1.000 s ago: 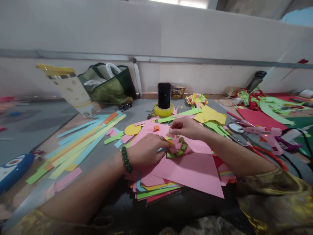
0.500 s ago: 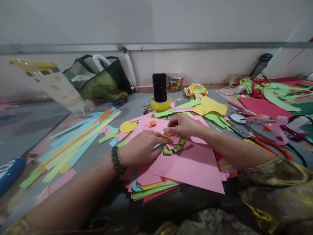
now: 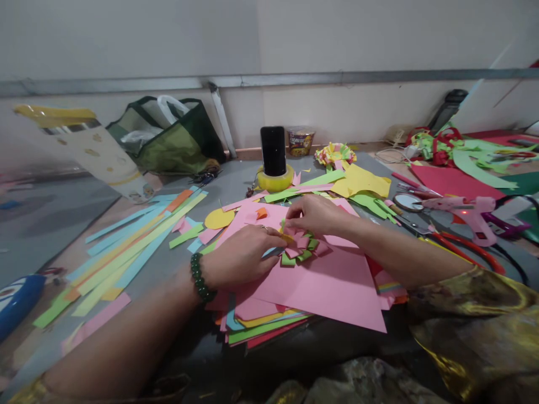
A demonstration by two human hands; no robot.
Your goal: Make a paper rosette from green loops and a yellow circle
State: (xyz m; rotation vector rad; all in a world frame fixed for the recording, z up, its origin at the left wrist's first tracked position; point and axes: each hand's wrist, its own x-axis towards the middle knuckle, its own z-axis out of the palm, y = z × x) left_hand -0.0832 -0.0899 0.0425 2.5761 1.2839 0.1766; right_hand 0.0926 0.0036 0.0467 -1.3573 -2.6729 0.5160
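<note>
On a pink paper sheet point(image 3: 328, 294) lies a paper flower point(image 3: 301, 247) of curled pink and green strips. My left hand point(image 3: 246, 252), with a green bead bracelet at its wrist, has its fingers closed at the flower's left edge, where a bit of yellow paper shows. My right hand point(image 3: 314, 216) pinches at the flower's far left side; a bit of green paper shows at its fingertips. Part of the flower is hidden behind my fingers. A small orange paper curl point(image 3: 261, 213) rests on the pink sheet beyond my left hand.
Coloured paper strips point(image 3: 138, 241) spread out at left. A phone point(image 3: 273, 151) stands in a yellow tape roll point(image 3: 275, 178) behind the sheet. At right lie a pink glue gun point(image 3: 467, 213) with a lit light and red-handled scissors point(image 3: 471, 249). A finished-looking paper flower point(image 3: 336, 154) sits farther back.
My hands stay at the flower in nearly the same pose; my right fingertips have shifted very slightly. The whole view has moved a little.
</note>
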